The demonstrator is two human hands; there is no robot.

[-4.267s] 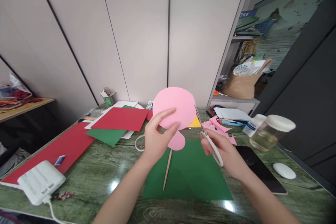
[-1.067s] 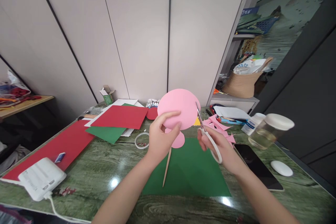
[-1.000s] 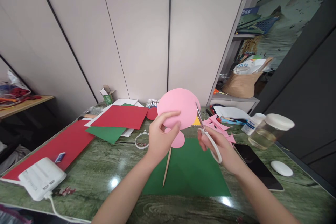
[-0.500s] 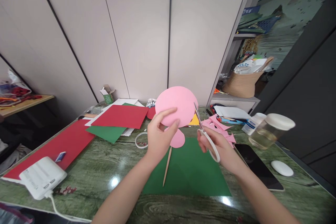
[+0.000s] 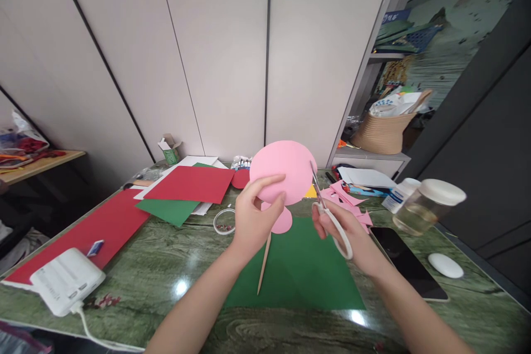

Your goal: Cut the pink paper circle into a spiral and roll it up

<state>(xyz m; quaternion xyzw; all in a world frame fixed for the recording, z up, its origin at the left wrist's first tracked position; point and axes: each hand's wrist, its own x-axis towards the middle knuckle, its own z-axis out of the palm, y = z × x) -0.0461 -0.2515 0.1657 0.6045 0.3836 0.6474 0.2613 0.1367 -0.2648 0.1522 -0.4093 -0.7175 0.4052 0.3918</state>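
My left hand (image 5: 255,213) pinches a large pink paper disc (image 5: 282,166) by its lower left part, thumb and fingers on its face. In my right hand (image 5: 342,224) are white-handled scissors (image 5: 317,185), their blades at the disc's right edge. Below the disc, a smaller pink paper round (image 5: 282,221) lies at the top of a green sheet (image 5: 307,271). A wooden pencil (image 5: 264,265) rests on that sheet, its upper end near my left hand. Pink paper scraps (image 5: 342,196) lie just beyond my right hand, and a bit of yellow paper (image 5: 311,192) shows behind the scissors.
Red sheets (image 5: 188,183) and a tape ring (image 5: 224,222) are to the left, with a white power bank (image 5: 67,281) nearer the front. At the right are a phone (image 5: 409,263), a white mouse (image 5: 446,265), a lidded jar (image 5: 427,207) and a white bottle (image 5: 400,194).
The large pink disc and my left hand have shifted slightly right and down. The scissors have tilted a little, with their tips still at the disc's right edge.
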